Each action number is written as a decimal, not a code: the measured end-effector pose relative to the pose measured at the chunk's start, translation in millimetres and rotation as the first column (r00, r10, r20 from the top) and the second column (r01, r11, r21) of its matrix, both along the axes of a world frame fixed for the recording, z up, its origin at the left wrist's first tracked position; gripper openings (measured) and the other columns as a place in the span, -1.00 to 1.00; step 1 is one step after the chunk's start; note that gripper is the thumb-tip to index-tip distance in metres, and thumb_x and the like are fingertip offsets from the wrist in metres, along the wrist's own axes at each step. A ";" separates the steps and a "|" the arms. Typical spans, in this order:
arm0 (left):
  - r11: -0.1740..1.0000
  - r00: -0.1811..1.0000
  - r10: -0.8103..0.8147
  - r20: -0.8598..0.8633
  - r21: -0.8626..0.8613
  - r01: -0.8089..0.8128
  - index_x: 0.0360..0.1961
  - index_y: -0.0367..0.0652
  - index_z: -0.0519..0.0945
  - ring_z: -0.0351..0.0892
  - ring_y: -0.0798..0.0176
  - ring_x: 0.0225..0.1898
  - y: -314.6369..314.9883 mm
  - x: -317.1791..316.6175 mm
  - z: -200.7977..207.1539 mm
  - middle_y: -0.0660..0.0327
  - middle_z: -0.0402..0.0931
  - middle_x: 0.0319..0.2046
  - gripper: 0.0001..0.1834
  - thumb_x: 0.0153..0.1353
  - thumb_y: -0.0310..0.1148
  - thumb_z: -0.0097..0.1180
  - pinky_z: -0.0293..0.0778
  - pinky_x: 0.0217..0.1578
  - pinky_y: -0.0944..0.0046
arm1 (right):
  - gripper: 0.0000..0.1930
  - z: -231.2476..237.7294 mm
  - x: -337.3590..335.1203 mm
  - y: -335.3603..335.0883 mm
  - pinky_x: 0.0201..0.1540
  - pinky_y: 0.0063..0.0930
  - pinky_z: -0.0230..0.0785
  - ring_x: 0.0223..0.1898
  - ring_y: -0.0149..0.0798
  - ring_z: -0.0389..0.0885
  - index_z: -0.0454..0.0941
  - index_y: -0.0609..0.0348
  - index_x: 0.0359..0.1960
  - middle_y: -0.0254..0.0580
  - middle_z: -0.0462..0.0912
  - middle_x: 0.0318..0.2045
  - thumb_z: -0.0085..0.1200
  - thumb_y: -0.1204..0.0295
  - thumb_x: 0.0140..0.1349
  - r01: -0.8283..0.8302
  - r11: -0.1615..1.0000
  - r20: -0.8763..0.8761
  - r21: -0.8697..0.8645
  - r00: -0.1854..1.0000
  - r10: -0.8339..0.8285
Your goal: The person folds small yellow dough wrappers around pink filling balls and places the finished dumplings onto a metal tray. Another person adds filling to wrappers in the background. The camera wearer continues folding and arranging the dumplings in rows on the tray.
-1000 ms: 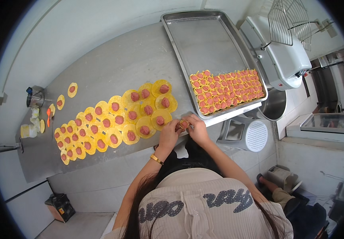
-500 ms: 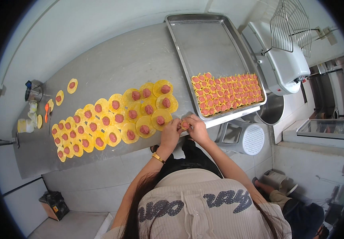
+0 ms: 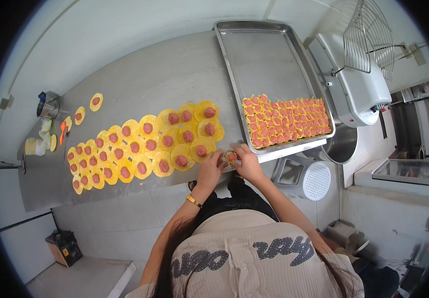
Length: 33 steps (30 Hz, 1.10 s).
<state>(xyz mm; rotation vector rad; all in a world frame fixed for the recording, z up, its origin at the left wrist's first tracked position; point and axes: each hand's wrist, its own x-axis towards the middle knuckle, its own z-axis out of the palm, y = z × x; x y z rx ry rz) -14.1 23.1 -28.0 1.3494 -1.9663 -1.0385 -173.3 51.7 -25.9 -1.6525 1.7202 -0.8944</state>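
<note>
Between my two hands, at the near edge of the steel table (image 3: 140, 74), is a dumpling (image 3: 231, 157) with a yellow wrapper gathered round pink meat filling. My left hand (image 3: 212, 166) pinches it from the left, and the fingers of my right hand (image 3: 246, 162) close on its right side. To the left lie several rows of flat round yellow wrappers (image 3: 193, 160), each with a ball of pink meat on it. Right of my hands a large metal tray (image 3: 274, 59) holds packed rows of finished open-topped dumplings (image 3: 286, 119) in its near half; its far half shows bare metal.
A white machine with a wire guard (image 3: 356, 94) stands beyond the tray. Below it are a steel bowl (image 3: 341, 146) and a grey plastic stool (image 3: 304, 179). At the table's far left are an orange spoon (image 3: 63, 130), a jar (image 3: 49, 107) and a yellowish tub (image 3: 33, 147). Someone sits low at right.
The wrapper between my fingers looks more opened at the top, with its filling facing up. My view has shifted slightly; the wrappers and tray stay in place.
</note>
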 end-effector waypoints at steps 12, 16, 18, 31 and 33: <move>0.998 0.994 -0.049 -0.097 0.035 0.052 -0.12 -0.23 0.52 0.61 0.07 -0.23 2.2 5.8 0.5 0.07 0.53 -0.25 -0.63 -0.01 -0.54 0.27 0.52 -0.25 0.18 | -0.59 13.5 5.7 2.5 -0.17 -0.14 0.43 -0.21 0.12 0.54 0.55 0.24 -0.15 0.03 0.52 -0.28 -0.01 0.74 -0.12 0.019 1.000 -0.137 0.012 0.990 -0.017; 0.993 0.991 -0.110 -0.071 0.042 0.113 -0.11 -0.24 0.52 0.64 0.15 -0.23 -6.2 4.0 -0.4 0.09 0.53 -0.22 -0.62 -0.01 -0.59 0.27 0.57 -0.23 0.24 | -0.59 8.6 6.7 -3.4 -0.16 -0.14 0.42 -0.20 0.13 0.54 0.54 0.27 -0.13 0.05 0.52 -0.28 0.01 0.73 -0.11 -0.021 0.999 -0.074 -0.045 0.997 0.018; 0.993 0.993 -0.101 -0.056 0.061 0.105 -0.13 -0.24 0.51 0.64 0.14 -0.25 -7.0 2.7 -0.1 0.09 0.53 -0.23 -0.64 -0.01 -0.58 0.27 0.57 -0.25 0.24 | -0.61 4.2 6.8 -4.1 -0.17 -0.13 0.42 -0.20 0.13 0.54 0.55 0.27 -0.15 0.05 0.52 -0.29 0.01 0.73 -0.11 -0.003 0.991 -0.049 -0.136 0.999 -0.004; 0.997 0.998 -0.038 -0.042 0.067 0.041 -0.22 -0.25 0.50 0.66 0.14 -0.32 -5.4 -0.6 -4.7 0.10 0.60 -0.37 -0.69 -0.01 -0.52 0.31 0.55 -0.31 0.25 | -0.58 -3.4 12.1 0.1 -0.17 -0.18 0.43 -0.22 0.12 0.55 0.55 0.29 -0.14 0.03 0.54 -0.29 0.02 0.75 -0.15 0.115 0.981 -0.012 -0.159 0.993 -0.118; 0.998 0.995 -0.037 -0.093 0.054 0.042 -0.22 -0.25 0.51 0.66 0.16 -0.33 -5.3 0.1 -5.6 0.10 0.61 -0.38 -0.70 0.00 -0.52 0.31 0.55 -0.30 0.26 | -0.58 -3.0 14.3 2.8 -0.17 -0.19 0.44 -0.23 0.11 0.55 0.56 0.28 -0.15 0.01 0.55 -0.31 0.02 0.76 -0.16 0.147 0.981 -0.012 -0.128 0.989 -0.150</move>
